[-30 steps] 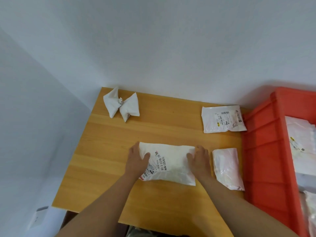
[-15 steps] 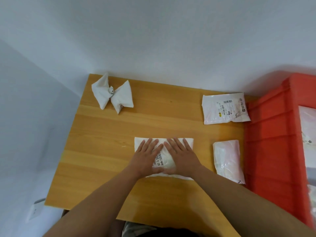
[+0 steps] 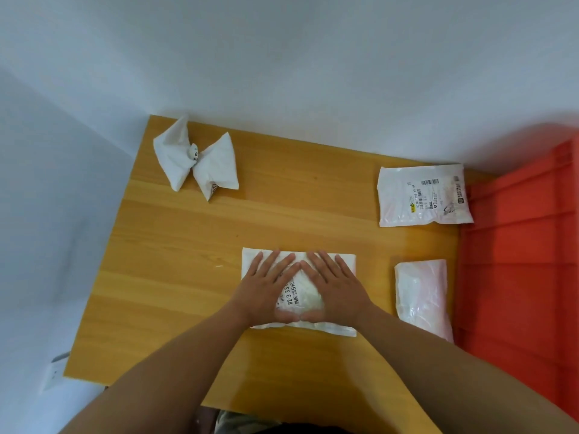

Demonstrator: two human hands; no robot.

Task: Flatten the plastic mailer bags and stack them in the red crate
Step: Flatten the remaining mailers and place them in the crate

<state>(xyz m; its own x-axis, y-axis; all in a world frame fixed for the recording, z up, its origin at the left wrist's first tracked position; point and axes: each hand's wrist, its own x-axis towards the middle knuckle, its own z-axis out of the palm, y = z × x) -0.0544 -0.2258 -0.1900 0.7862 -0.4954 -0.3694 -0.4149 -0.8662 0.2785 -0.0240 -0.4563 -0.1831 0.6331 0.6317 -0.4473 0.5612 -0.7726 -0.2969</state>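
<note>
Pressing the mailer (image 3: 344,261) flat under both palms.

My left hand (image 3: 266,289) and right hand (image 3: 336,289) lie side by side, fingers straight and spread, thumbs and forefingers almost touching over the printed label. I judge the bulge between my palms needs sweeping outward toward the edges, so trapped air escapes. The plastic is thin, white, slick and crinkled. Right of my right hand lies a pinkish bag (image 3: 423,299), beyond it the crate (image 3: 517,261); far ahead-left, a knotted bag (image 3: 195,159).
</note>
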